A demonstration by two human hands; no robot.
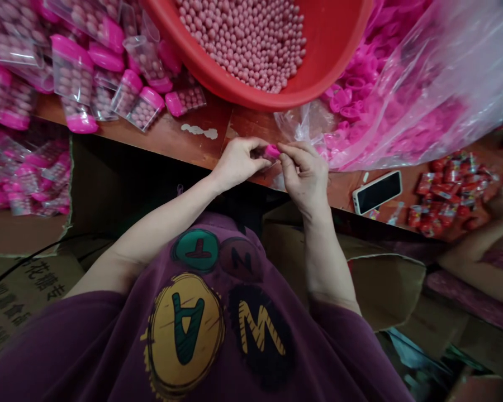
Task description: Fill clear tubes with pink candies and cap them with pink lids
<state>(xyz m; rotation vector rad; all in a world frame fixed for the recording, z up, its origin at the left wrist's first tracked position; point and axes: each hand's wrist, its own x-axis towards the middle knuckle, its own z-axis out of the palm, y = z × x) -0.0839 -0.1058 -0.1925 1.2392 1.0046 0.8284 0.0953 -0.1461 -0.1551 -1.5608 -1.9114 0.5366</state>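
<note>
Between my hands, just in front of the table edge, is a small clear plastic box with a bright pink cap [272, 151]. My left hand [237, 163] is closed around the box from the left, thumb below and fingers above. From the other side, my right hand [307, 173] pinches at the cap with thumb and forefinger. Fingers hide most of the box, so I cannot tell what is inside it. Beyond my hands stands a red bowl [251, 99] of small pink balls [251, 44].
Filled, pink-capped boxes [73, 70] pile up at the left, more in a carton [25, 173] below. To the right lie a plastic bag [423, 111] of pink caps, a phone [377, 192] and red packets [448, 190]. Another person's arm [482, 257] rests at the far right.
</note>
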